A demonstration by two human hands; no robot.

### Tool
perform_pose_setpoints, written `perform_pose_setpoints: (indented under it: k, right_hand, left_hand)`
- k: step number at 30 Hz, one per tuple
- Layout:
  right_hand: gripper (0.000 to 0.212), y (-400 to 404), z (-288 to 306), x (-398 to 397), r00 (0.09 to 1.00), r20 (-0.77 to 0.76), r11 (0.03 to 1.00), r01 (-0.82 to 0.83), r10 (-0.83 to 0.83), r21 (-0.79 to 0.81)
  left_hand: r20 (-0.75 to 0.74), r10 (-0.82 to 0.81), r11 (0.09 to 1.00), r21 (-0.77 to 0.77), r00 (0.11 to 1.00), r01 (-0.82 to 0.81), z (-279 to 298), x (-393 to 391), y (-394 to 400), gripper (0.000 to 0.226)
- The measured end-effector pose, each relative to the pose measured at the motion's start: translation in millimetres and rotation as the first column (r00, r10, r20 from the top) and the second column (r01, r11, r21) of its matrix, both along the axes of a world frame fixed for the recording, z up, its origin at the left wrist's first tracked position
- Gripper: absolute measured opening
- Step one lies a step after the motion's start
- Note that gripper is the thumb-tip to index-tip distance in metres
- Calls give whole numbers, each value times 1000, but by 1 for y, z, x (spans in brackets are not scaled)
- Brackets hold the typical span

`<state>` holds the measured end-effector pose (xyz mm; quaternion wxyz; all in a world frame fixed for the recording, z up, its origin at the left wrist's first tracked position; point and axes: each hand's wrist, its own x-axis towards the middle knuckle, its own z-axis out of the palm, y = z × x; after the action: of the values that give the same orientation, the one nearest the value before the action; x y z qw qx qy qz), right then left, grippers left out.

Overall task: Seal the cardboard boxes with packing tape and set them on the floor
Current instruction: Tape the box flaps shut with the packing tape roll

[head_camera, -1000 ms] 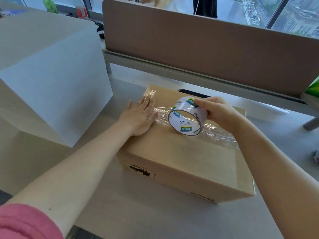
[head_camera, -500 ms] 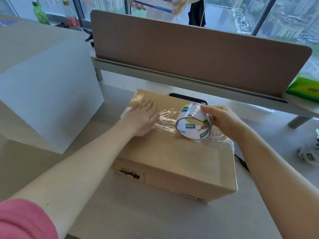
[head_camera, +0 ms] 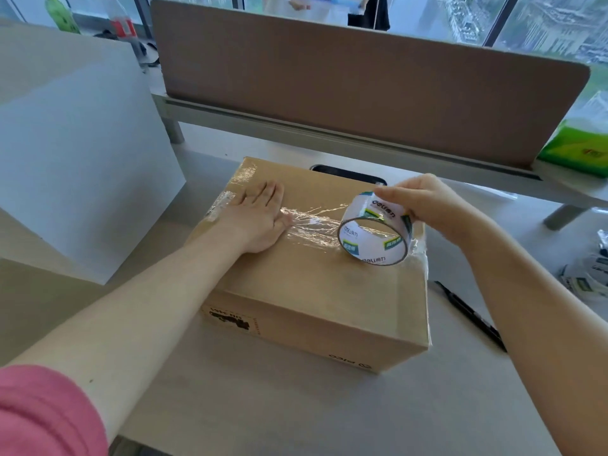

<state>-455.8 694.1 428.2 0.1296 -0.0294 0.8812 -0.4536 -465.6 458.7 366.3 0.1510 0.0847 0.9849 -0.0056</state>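
Observation:
A closed brown cardboard box (head_camera: 316, 291) stands on the grey desk (head_camera: 296, 406) in the middle of the view. A strip of clear packing tape (head_camera: 312, 225) runs along its top seam from the left edge to the right edge. My left hand (head_camera: 256, 218) lies flat on the tape near the box's left end, fingers straight. My right hand (head_camera: 424, 205) grips a roll of clear tape (head_camera: 375, 235) with white and green print. The roll stands on the top at the box's right edge, still joined to the strip.
A large white box (head_camera: 75, 149) stands on the desk to the left. A brown divider panel (head_camera: 362, 90) runs along the back. A black pen-like tool (head_camera: 470, 315) lies right of the box, more tape rolls (head_camera: 589, 274) at the far right, a green pack (head_camera: 579, 149) behind.
My right hand has drawn the roll rightwards along the seam to the box's right edge, laying out more tape. My left hand has slid a little towards the left end and stays flat.

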Motion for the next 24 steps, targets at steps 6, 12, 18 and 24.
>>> perform_pose_setpoints:
  k: [6, 12, 18, 24]
  right_hand:
    - [52, 13, -29, 16, 991, 100, 907, 117, -83, -405]
    - [72, 3, -26, 20, 990, -63, 920, 90, -123, -382]
    - [40, 18, -15, 6, 974, -174, 989, 143, -149, -43]
    - [29, 35, -19, 19, 981, 12, 943, 189, -193, -273]
  left_hand:
    - [-42, -20, 990, 136, 999, 25, 9, 9, 42, 58]
    - [-60, -27, 987, 155, 998, 36, -4, 12, 58, 54]
    - [-34, -38, 992, 122, 999, 42, -7, 10, 60, 57]
    - [-25, -46, 994, 102, 999, 49, -2, 8, 63, 58]
